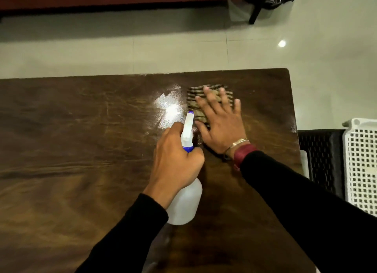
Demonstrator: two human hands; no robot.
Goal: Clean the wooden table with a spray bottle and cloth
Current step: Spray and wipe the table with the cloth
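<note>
A person in black sleeves leans over the dark wooden table [71, 150], which serves as the landmark here. Near the table's far right corner the right hand [221, 128] lies flat with its fingers spread, pressing down on a striped cloth [199, 99] rather than gripping it; the cloth is blurred, and its far and left edges show past the fingertips. A metal bangle [237, 144] and a red band [243, 153] sit on that wrist. Just left of the cloth, a wet sheen [168, 107] glistens on the table's surface. Nearer the person, the left hand [175, 162] is clenched around the neck of a white spray bottle [186, 201], the fingers wrapped at the blue collar beneath the trigger head. The bottle is tilted, its blue-tipped nozzle [190, 112] pointing toward the wet patch and the cloth's near edge, its translucent body angled back toward the person; whether its base touches the table cannot be told. Off the table's right edge stand a dark woven chair [320, 160] and, beyond it, a white perforated plastic crate [361, 166]. Past the table's far edge lies pale tiled floor [142, 54].
</note>
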